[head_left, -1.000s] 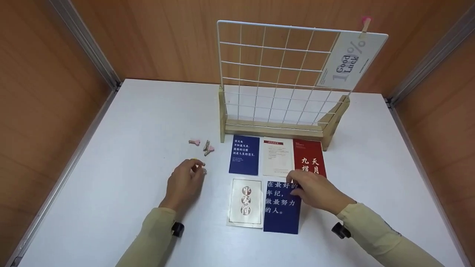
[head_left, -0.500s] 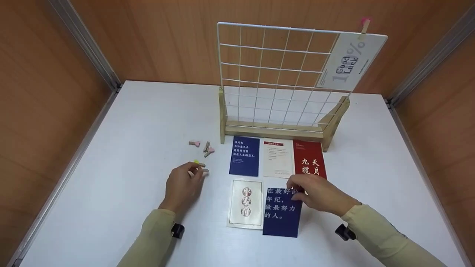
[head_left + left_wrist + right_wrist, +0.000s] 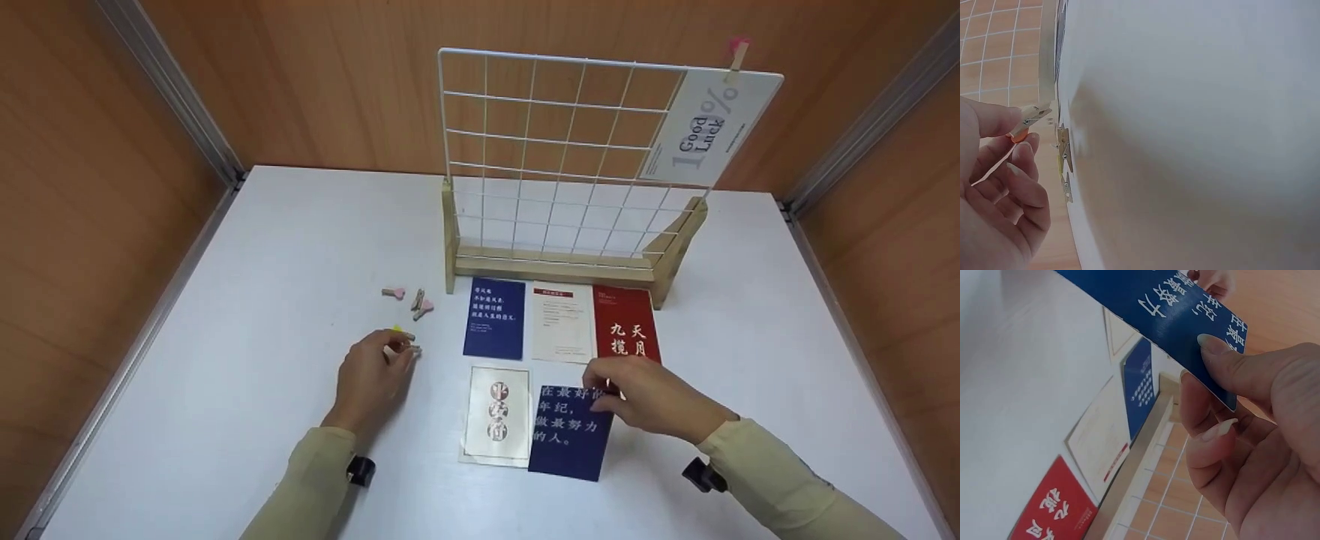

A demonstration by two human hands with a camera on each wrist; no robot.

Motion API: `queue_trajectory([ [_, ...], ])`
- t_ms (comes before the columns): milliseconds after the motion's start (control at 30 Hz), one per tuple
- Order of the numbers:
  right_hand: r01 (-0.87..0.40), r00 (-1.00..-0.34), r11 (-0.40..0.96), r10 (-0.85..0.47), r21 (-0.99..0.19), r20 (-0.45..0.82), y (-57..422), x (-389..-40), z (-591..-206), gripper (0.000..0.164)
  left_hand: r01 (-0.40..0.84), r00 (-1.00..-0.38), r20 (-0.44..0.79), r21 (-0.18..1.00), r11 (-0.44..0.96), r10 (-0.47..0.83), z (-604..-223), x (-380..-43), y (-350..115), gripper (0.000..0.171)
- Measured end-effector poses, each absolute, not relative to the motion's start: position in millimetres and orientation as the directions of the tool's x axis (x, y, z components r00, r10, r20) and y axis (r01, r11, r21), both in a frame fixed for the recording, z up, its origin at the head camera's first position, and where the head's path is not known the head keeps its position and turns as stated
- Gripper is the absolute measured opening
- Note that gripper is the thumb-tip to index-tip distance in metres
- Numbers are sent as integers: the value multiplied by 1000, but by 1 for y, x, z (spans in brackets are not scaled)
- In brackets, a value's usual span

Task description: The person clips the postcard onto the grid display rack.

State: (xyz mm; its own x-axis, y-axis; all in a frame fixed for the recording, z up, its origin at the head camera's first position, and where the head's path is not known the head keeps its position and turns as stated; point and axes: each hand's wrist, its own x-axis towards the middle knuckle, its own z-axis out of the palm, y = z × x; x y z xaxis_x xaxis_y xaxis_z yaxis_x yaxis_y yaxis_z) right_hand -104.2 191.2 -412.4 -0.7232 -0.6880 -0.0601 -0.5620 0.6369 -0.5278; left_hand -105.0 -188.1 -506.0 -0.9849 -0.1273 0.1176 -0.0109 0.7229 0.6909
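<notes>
The right hand (image 3: pixel 651 396) pinches the dark blue card (image 3: pixel 568 444) near one corner, between the left and right edges of the desk (image 3: pixel 285 247); this off-centre grip could let it pivot. The left hand (image 3: pixel 373 379) pinches a clothespin (image 3: pixel 1031 119), apparently by its end; slack pressure could drop it.

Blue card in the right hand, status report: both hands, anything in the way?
Right hand pinches blue card near one corner. Left hand pinches wooden clothespin. Three cards lie before the wire rack; no obvious block.
</notes>
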Motion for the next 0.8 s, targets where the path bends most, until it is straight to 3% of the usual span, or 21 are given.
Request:
queue_trajectory([
  [533,-637,-688,591,-726,-496,18,194,-108,-398,29,44,-980,171,693,720,-104,-507,-104,-188,16],
  [800,-626,-700,623,-714,-470,-15,195,-111,-391,28,33,-981,159,690,723,-107,-506,-104,-188,16],
])
